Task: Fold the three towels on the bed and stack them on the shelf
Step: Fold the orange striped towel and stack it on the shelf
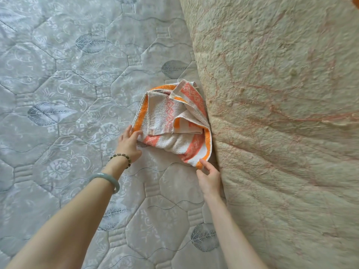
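Arms outstretched, left grip and right grip pinching.

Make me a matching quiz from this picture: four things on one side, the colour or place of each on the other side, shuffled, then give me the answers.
Things:
1. towel
2. bangle
3. bead bracelet
4. blanket

Descriptions:
A. brownish, at the left wrist
B. orange and white, crumpled on the mattress
C. pale green, on the left forearm
D. beige with reddish threads, along the right side

Pairs: 1-B, 2-C, 3-A, 4-D
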`<state>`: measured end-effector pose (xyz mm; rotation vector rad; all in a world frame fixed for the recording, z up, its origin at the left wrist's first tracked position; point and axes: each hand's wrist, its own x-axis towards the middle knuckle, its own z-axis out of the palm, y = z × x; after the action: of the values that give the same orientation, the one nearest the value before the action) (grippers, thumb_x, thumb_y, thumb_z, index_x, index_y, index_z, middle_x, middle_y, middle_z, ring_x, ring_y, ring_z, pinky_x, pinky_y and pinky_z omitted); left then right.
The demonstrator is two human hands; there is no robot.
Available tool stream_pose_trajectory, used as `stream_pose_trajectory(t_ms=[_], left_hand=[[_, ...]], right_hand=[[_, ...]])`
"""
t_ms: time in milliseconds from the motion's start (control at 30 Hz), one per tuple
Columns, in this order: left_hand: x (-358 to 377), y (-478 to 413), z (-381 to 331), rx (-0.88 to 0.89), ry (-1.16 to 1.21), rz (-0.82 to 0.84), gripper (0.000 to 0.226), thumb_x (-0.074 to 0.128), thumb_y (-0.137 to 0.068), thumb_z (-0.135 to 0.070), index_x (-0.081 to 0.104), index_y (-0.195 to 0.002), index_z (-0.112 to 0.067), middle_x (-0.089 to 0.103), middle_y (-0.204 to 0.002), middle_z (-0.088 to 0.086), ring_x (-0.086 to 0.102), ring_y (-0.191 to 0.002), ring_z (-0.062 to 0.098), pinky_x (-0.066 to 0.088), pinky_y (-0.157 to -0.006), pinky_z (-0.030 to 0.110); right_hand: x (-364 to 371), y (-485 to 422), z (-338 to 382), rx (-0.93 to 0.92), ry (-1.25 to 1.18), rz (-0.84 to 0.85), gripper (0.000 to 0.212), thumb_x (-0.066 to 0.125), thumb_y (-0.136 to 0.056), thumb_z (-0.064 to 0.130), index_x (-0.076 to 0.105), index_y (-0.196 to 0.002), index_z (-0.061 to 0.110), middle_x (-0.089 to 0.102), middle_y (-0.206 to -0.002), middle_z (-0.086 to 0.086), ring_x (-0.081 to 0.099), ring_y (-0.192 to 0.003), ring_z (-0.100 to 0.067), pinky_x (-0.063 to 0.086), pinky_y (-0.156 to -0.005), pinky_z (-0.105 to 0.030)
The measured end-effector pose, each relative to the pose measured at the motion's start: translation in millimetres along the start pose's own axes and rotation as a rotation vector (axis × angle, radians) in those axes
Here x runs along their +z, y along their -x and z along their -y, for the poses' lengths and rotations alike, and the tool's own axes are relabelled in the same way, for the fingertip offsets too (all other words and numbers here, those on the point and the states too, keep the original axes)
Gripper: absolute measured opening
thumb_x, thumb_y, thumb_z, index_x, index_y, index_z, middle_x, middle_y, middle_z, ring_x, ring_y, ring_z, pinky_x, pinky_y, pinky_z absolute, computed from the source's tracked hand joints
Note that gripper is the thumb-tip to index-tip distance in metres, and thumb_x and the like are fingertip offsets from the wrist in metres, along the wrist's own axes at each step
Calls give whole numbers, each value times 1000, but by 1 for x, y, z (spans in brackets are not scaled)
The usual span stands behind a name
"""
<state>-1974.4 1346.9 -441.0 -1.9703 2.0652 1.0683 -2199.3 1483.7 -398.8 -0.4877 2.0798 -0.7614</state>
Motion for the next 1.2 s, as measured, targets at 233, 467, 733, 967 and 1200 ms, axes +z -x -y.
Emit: stream_pose_trajectory(t_ms=[233, 467, 733, 967, 1200], left_hand=[[0, -8, 3, 52, 32, -245, 27, 54, -85, 5, 69, -106, -4, 57, -108, 21, 55, -98, 37, 42, -84, 38], [-67, 46, 27, 289, -24, -362, 33, 58, -71, 20, 72, -90, -2, 63, -87, 23, 61, -75, 39, 50, -66, 43], [-193, 155, 29, 326, -37, -430, 11, 75, -73, 4, 71, -83, 0, 64, -88, 18, 62, -74, 34, 49, -67, 37], [-272, 268, 16, 235, 72, -454, 21, 74, -79, -12, 61, -70, -27, 60, -73, -8, 54, -64, 10, 44, -67, 21], [-313, 343, 22, 201, 91, -534, 28, 78, -75, -20, 54, -64, -31, 55, -65, -18, 53, -64, 0, 37, -61, 15]], right_hand=[[-1, 2, 1, -5, 20, 2, 46, 54, -77, -5, 67, -117, 15, 66, -116, 1, 58, -111, -13, 45, -102, -33], [-41, 25, 41, -111, 125, -5, 39, 60, -74, -6, 70, -107, 12, 63, -87, -2, 55, -67, -9, 49, -66, -16], [-92, 110, 127, -351, 450, 129, 25, 58, -76, -1, 76, -90, 9, 73, -85, -15, 65, -84, -32, 37, -63, -26], [-143, 195, 194, -532, 569, 139, 30, 45, -69, -4, 54, -49, 16, 42, -67, -11, 38, -69, -22, 21, -50, -28], [-148, 245, 213, -687, 516, 43, 14, 45, -70, -7, 52, -62, 2, 58, -70, -19, 56, -74, -38, 37, -58, -36]])
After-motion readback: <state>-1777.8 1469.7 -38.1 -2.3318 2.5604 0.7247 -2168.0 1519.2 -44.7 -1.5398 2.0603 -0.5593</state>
